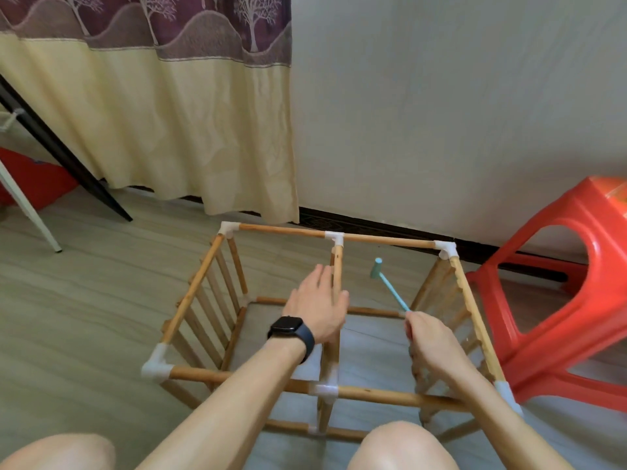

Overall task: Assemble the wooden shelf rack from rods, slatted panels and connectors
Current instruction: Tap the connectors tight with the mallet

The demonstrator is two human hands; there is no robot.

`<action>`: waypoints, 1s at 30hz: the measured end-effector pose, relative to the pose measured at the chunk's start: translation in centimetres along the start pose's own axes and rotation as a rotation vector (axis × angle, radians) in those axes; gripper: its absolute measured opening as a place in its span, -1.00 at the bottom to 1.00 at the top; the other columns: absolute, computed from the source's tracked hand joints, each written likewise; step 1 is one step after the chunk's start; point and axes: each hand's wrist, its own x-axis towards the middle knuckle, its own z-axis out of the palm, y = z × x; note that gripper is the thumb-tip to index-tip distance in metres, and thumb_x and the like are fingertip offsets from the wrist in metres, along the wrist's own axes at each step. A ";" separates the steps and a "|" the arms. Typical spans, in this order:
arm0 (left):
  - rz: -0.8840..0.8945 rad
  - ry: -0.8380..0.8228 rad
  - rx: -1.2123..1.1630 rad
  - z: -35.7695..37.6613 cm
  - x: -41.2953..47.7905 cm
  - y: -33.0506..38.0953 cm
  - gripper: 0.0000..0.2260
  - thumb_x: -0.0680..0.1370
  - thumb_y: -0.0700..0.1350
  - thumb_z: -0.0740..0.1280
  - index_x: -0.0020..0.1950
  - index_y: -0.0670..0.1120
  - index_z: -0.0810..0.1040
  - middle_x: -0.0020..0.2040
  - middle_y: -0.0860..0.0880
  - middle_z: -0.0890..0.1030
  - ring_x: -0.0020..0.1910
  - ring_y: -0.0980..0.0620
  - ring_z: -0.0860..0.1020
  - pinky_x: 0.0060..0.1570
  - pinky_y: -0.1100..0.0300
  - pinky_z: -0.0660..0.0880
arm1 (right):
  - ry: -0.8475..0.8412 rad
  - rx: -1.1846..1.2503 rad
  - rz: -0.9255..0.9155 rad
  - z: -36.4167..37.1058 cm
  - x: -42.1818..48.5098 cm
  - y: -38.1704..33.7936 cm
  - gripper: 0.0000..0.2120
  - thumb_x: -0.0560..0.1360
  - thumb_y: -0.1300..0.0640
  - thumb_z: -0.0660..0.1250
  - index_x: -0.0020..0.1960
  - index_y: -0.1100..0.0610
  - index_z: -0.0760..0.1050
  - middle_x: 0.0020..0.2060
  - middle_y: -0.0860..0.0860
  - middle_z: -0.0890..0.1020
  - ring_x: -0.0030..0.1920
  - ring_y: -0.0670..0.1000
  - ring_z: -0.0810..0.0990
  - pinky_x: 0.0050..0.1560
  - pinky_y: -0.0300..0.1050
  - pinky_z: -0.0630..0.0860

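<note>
Plank floor point(101, 300), round wooden rods point(281, 230), mallet point(390, 289)

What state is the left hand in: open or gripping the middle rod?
Open: on the left hand the fingers lie straight over the middle rod, none curled round it.

The wooden rack point(390, 397) stands on the floor as an open box frame of light round rods. White plastic connectors point(156, 366) join the rods at the corners, and T-shaped ones sit at the middle of the long top rods. A slatted panel point(207, 307) closes the left end and another slatted panel point(444, 300) the right end, both upright. A middle rod point(337, 266) crosses the top from back to front. The right hand point(431, 340) holds a small light-blue hammer point(390, 286) above the inside of the frame
</note>
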 end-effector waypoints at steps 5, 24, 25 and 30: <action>-0.040 -0.011 0.077 4.3 0.1 1.4 -0.40 0.70 0.04 0.03 0.64 0.01 -0.25 0.63 0.06 -0.27 0.62 0.01 -0.11 0.55 -0.21 -0.04 | 0.197 -0.130 -0.198 -0.3 2.8 -3.3 -0.58 0.69 -0.14 -0.02 -0.16 -0.01 0.47 -0.33 -0.05 0.58 -0.28 -0.06 0.55 -0.28 -0.06 0.43; -0.043 0.025 0.058 5.1 0.6 1.0 -0.40 0.69 0.03 0.02 0.64 0.03 -0.25 0.63 0.08 -0.26 0.62 0.00 -0.05 0.56 -0.18 -0.01 | 0.372 -0.208 -0.406 -1.6 8.9 -8.9 -0.64 0.72 -0.09 -0.06 -0.04 0.10 0.36 -0.33 -0.04 0.49 -0.30 0.12 0.50 -0.33 -0.04 0.29; -0.044 0.026 0.055 5.1 0.7 1.1 -0.40 0.69 0.03 0.02 0.64 0.03 -0.24 0.63 0.08 -0.26 0.62 -0.01 -0.05 0.56 -0.18 -0.01 | 0.461 -0.062 -0.456 -1.6 8.7 -9.0 -0.67 0.72 -0.07 -0.04 -0.07 0.09 0.33 -0.37 -0.08 0.45 -0.37 0.01 0.46 -0.39 -0.08 0.25; -0.044 0.015 0.043 5.2 0.6 1.0 -0.40 0.70 0.04 0.02 0.63 0.04 -0.26 0.63 0.09 -0.27 0.62 0.00 -0.06 0.56 -0.18 -0.04 | 0.079 -0.346 -0.130 0.7 8.8 -7.7 -0.63 0.71 -0.10 -0.14 0.08 0.09 0.33 -0.16 0.09 0.58 -0.20 0.17 0.53 -0.18 0.01 0.41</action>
